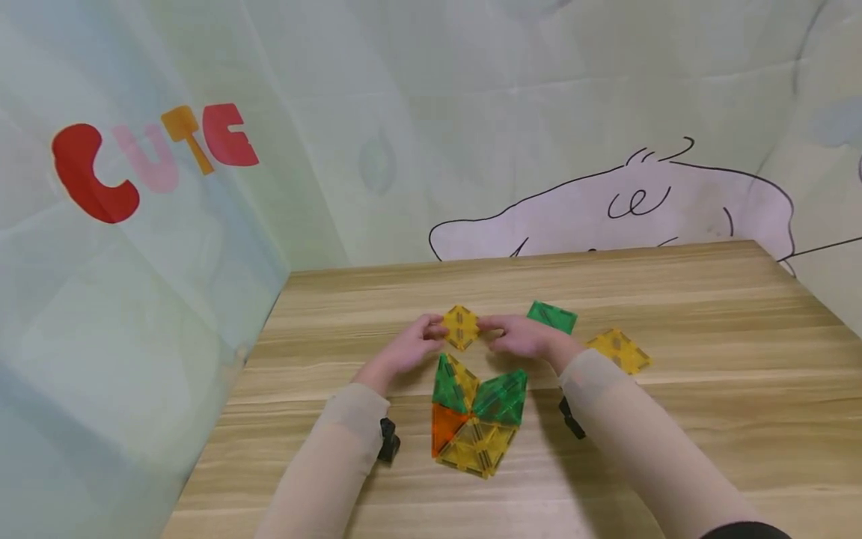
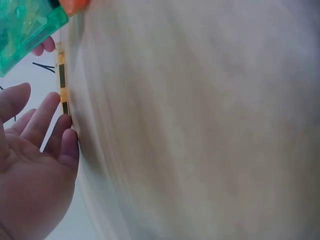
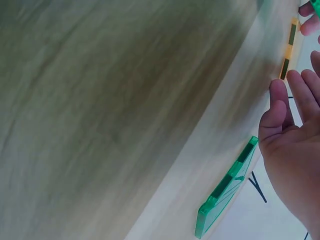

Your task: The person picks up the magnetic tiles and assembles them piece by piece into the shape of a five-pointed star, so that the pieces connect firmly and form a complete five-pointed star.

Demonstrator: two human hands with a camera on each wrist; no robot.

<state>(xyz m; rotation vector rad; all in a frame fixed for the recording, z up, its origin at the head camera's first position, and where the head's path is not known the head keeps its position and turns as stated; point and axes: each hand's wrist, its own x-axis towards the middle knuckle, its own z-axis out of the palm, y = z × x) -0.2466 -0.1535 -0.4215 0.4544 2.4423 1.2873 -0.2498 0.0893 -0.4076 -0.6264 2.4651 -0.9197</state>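
Two yellow translucent magnetic tiles lie flat on the table, joined along one side into a diamond. My left hand touches their left side with its fingertips, fingers loosely extended. From the other side, the index finger of my right hand reaches the diamond's right edge. In the left wrist view the yellow tile edge shows beside the left fingers. Nearer my body stands a joined shape of magnetic tiles, with green tiles, an orange tile and yellow tiles.
A green tile piece lies just beyond the right hand. Another yellow tile piece is farther right, partly behind the right forearm. The wooden table meets a printed cloth backdrop at its far edge.
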